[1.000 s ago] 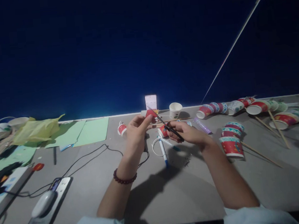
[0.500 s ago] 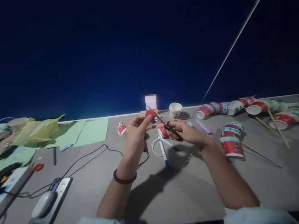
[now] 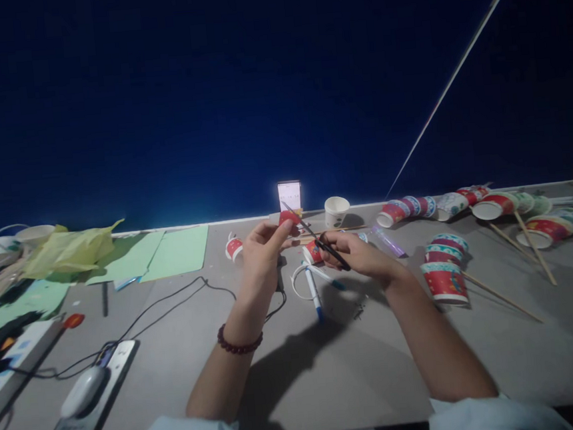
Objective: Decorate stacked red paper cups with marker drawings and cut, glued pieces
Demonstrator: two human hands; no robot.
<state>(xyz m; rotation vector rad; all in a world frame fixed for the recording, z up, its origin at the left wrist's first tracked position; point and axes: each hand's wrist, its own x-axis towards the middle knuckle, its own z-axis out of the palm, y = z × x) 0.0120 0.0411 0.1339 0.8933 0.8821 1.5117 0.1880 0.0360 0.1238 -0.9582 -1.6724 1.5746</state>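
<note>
My left hand [image 3: 263, 244], a dark beaded bracelet on its wrist, pinches a small red piece [image 3: 288, 218] between thumb and fingers. My right hand [image 3: 347, 248] grips a slim dark tool [image 3: 333, 254] with a thin grey pointed end, angled up and left. Its tip crosses by the red piece; whether they touch I cannot tell. The tool's exact kind is unclear. Just beneath my hands lie a red patterned paper cup [image 3: 312, 253], partly hidden, and a white marker with a blue end [image 3: 314, 294]. A white paper cup [image 3: 337, 211] stands behind my right hand.
Stacked patterned paper cups [image 3: 445, 281] with wooden sticks [image 3: 504, 297] lie on the right. A lit phone [image 3: 289, 194] stands at the back. Green paper [image 3: 177, 255], a yellow bag [image 3: 71, 250], a power strip [image 3: 21, 362], cables and a white mouse [image 3: 84, 391] occupy the left.
</note>
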